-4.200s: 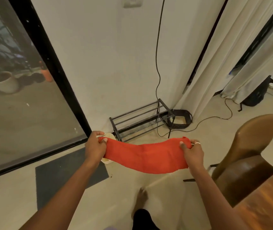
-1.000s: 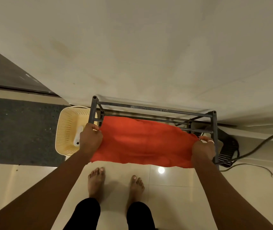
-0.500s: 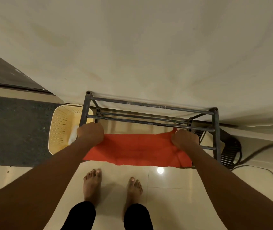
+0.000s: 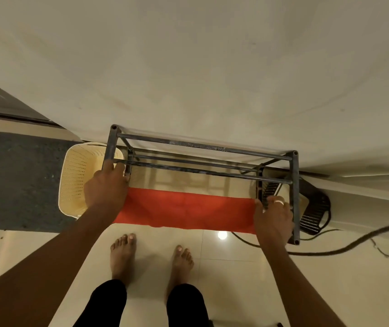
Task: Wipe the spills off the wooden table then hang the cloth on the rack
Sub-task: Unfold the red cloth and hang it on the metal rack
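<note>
An orange-red cloth (image 4: pixel 188 211) lies spread flat across the front of a low dark metal rack (image 4: pixel 203 146) that stands against the wall. The front bar is hidden beneath the cloth. My left hand (image 4: pixel 106 192) covers and grips the cloth's left end, its fingertips reaching the rack's left corner. My right hand (image 4: pixel 273 215), wearing a ring, holds the cloth's right edge beside the rack's right post. The wooden table is out of view.
A cream perforated basket (image 4: pixel 75 175) sits left of the rack and a black basket (image 4: pixel 314 213) to its right. A dark cable (image 4: pixel 354 246) trails over the tiles at right. A grey mat (image 4: pixel 18 180) lies at left. My bare feet (image 4: pixel 122 253) stand just before the rack.
I walked from the chair to the rack with the cloth stretched between both hands. Over the last second the cloth came down over the rack's front, and my hands spread back out to its ends.
</note>
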